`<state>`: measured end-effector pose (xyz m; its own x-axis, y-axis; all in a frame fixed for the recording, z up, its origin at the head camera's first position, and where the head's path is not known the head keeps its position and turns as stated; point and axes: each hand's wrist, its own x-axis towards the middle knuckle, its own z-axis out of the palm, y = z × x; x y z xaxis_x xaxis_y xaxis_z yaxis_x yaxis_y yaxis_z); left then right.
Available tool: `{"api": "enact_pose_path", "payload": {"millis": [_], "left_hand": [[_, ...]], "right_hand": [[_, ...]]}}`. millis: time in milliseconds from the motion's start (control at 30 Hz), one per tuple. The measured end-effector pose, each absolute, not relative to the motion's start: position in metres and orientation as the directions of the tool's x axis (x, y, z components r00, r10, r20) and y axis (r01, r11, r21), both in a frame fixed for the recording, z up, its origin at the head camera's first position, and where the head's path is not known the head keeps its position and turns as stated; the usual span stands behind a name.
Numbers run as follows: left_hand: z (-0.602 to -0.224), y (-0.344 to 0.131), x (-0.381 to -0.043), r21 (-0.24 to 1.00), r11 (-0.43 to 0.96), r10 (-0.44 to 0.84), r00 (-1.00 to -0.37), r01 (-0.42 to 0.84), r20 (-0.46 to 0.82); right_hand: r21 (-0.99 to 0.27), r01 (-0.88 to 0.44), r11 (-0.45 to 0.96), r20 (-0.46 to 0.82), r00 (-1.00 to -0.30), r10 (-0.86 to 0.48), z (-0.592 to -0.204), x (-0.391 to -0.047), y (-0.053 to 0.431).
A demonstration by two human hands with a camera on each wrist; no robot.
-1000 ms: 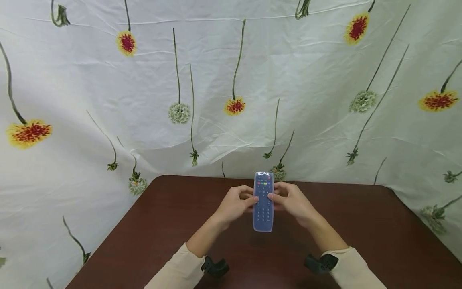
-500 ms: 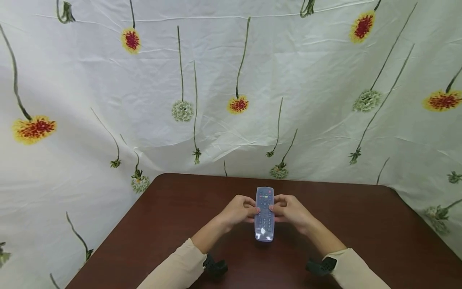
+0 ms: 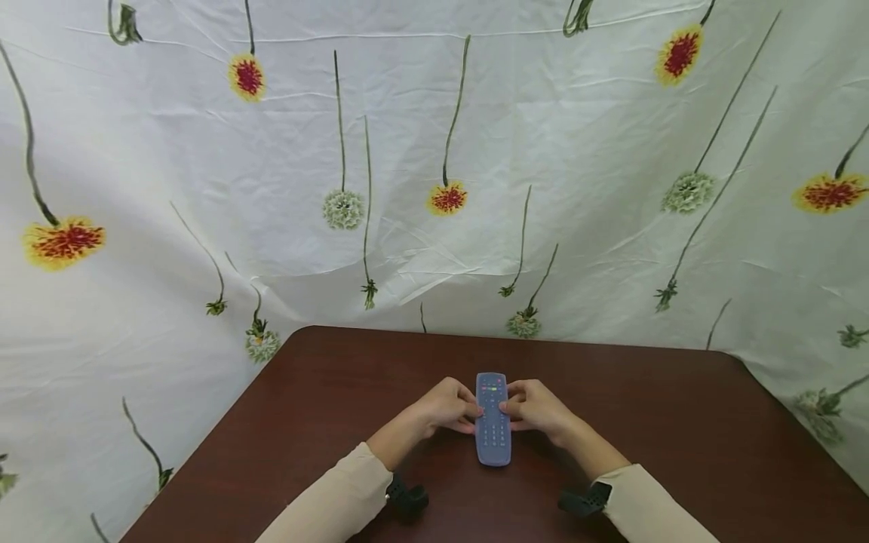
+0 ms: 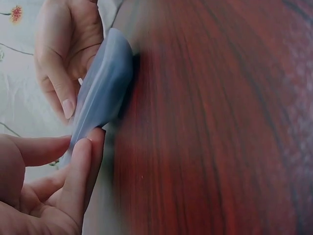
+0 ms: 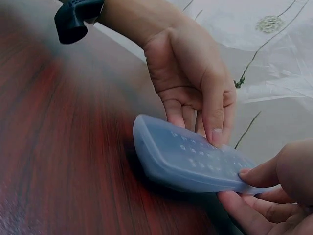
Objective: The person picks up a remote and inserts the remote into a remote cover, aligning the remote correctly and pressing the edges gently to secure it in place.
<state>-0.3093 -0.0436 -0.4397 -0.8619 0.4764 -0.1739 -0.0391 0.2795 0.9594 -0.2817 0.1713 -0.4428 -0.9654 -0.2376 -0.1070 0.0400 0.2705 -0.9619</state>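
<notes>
A blue-grey remote control (image 3: 492,437) in a translucent cover is held upright-facing, buttons up, at the middle of the table. My left hand (image 3: 444,406) pinches its left edge, thumb on the button face and fingers along the side and below. On the opposite edge my right hand (image 3: 538,411) pinches it the same way. In the right wrist view the remote (image 5: 190,156) hangs just over the wood, a dark shadow under it; whether its far end touches cannot be told. The left wrist view shows its smooth side (image 4: 105,83) between both hands.
The dark red-brown wooden table (image 3: 326,392) has rounded far corners. Behind it hangs a white cloth (image 3: 407,151) printed with flowers. Black wrist cameras (image 3: 407,498) sit on both cream sleeves (image 3: 333,498).
Both hands have lowered the remote control toward the table and nearer to me, keeping their grip on its two edges. It now lies flatter, close to the wood.
</notes>
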Motion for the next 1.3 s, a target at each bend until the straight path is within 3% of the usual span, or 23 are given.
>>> {"api": "enact_pose_path", "payload": {"millis": [567, 1000, 1167, 1300], "left_hand": [[-0.446, -0.044, -0.311, 0.954, 0.289, 0.433, -0.879, -0.075, -0.2], [-0.445, -0.042, -0.309, 0.95, 0.3, 0.392, -0.898, -0.083, -0.202], [-0.442, -0.048, -0.305, 0.934, 0.357, 0.344, -0.928, -0.013, -0.145], [-0.436, -0.058, -0.303, 0.873, 0.462, 0.345, -0.939, 0.158, -0.013]], "right_hand": [[-0.858, -0.005, 0.513, -0.063, -0.991, -0.116, -0.441, -0.281, 0.161], [-0.831, -0.022, 0.555, -0.053, -0.992, -0.117, -0.441, -0.284, 0.165], [-0.779, -0.095, 0.62, 0.012, -0.991, -0.136, -0.44, -0.283, 0.171], [-0.649, -0.224, 0.727, 0.126, -0.974, -0.188, -0.435, -0.281, 0.18]]}}
